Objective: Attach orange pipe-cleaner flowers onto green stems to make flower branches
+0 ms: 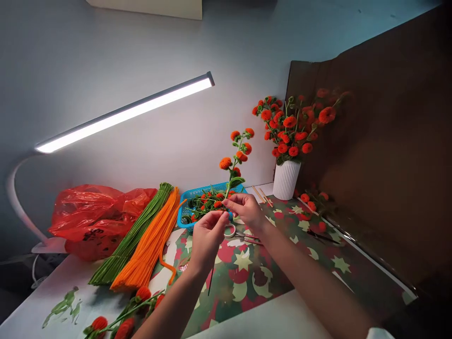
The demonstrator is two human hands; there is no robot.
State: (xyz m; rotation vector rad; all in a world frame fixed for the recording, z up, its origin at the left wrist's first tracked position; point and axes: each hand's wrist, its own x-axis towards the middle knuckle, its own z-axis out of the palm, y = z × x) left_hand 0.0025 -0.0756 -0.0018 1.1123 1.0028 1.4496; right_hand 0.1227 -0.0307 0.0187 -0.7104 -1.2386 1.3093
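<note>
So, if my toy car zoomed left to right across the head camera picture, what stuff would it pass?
Red plastic bag, green bundle, orange bundle, flower sprig, wooden sticks, white vase, brown board.

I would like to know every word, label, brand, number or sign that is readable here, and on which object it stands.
No text can be read for certain.
Red plastic bag: dark marks, perhaps writing, too blurred to read.

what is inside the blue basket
Small orange-red flowers and green stems show inside the blue basket. The left hand and right hand block part of it; anything beneath is hidden.
</note>
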